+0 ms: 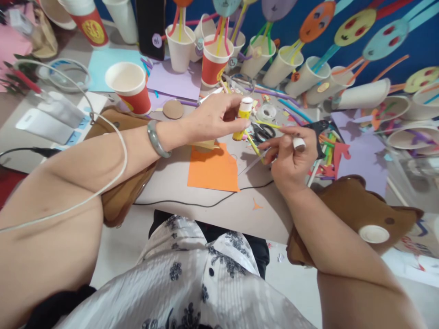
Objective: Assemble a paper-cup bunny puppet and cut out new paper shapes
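Note:
My left hand [219, 114] grips a small yellow glue stick [243, 119] upright between thumb and fingers, its white top facing up. Curled in front of the scissors, my right hand [291, 157] has a white cap [299, 144] tucked between its fingers. A bent yellow pipe cleaner [253, 144] lies between the two hands, partly hidden by them. Black-handled scissors [263, 132] rest just behind the right fingertips. Below the left hand, an orange paper sheet [212, 171] with a cut edge lies flat on the table.
Paper cups [269, 57] carrying balloon-like paper faces line the back. A red-and-white cup [132, 91] stands at left. Brown cushions [356, 214] lie under both arms. A white cable [125, 155] crosses my left arm; a black cord [192, 205] runs along the front. Paper scraps lie around.

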Tool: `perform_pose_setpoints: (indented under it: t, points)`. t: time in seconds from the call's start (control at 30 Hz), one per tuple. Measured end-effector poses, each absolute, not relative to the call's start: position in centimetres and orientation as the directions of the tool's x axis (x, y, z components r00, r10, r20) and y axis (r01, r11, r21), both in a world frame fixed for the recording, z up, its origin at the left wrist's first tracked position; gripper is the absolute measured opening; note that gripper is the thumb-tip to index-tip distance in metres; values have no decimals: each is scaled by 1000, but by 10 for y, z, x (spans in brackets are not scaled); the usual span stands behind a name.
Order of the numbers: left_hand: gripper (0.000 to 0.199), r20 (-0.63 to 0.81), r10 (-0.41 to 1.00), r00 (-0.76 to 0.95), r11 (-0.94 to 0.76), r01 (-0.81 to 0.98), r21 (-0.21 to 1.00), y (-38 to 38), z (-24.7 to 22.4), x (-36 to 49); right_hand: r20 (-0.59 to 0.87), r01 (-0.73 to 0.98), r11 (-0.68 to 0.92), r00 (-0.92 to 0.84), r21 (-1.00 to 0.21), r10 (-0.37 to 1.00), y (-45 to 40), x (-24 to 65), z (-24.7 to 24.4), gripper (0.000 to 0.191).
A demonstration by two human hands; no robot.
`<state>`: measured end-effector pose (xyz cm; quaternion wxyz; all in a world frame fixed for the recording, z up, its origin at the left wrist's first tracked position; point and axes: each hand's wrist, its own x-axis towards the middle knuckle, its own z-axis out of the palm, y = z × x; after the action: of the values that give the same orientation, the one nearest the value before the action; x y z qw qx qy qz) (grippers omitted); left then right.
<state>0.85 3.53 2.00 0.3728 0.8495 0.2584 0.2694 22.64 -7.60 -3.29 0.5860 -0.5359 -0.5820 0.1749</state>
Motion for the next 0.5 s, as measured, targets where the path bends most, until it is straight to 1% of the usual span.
perform_pose_setpoints:
  t: [0.07, 0.13, 0.2, 0.27, 0.3, 0.37, 0.5]
  points:
    - [17, 251, 662, 706, -565, 249, 786, 36, 20, 9, 485, 525, 360, 118, -771, 867, -84, 227, -28, 34]
    - [16, 257, 674, 693, -562, 255, 787, 37, 21, 9, 415, 639, 366, -81, -676, 906, -94, 226, -21, 31]
    - [14, 268, 679, 684, -576, 269, 772, 38, 22, 9, 290, 714, 385, -259, -585, 921, -103, 223, -15, 36]
    - [13, 275, 679, 681, -590, 282, 757, 38, 22, 9, 163, 758, 399, -371, -516, 914, -109, 220, -12, 45]
    - [13, 277, 679, 680, -592, 284, 754, 38, 22, 9, 119, 776, 401, -396, -487, 910, -111, 219, -11, 49]
    - [13, 279, 684, 674, -585, 279, 762, 39, 21, 10, 89, 802, 393, -398, -450, 913, -111, 219, -13, 51]
    - [13, 260, 707, 658, -536, 257, 804, 41, 19, 12, 117, 819, 369, -355, -439, 927, -107, 224, -17, 40]
